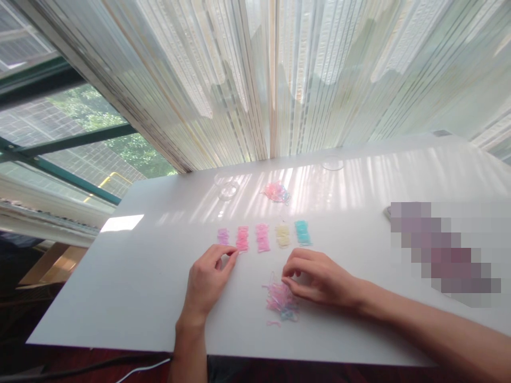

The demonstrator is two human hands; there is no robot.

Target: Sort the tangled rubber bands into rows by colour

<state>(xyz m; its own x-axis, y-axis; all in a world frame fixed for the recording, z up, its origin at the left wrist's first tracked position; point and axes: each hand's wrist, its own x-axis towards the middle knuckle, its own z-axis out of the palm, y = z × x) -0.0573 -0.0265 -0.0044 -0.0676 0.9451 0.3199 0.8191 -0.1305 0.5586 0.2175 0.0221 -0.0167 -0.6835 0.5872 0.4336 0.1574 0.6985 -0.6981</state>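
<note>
On the white table [139, 276] lie several small sorted piles of tiny elastic bands in a row: purple [222, 236], hot pink [242, 238], light pink [262, 237], yellow [283, 235] and teal [302, 232]. My left hand [207, 279] rests just below the purple and hot pink piles, thumb and forefinger pinched together. My right hand [315, 276] lies curled at the top right edge of a mixed pastel heap [280, 300], its fingertips pinching at the bands. A second mixed heap [276, 192] lies farther back.
A clear round container [227, 189] stands at the back left of the table, and a clear lid [332, 164] sits near the far edge. A blurred-out object [443, 250] lies at the right. Sheer striped curtains [279, 80] hang behind, with a window to the left.
</note>
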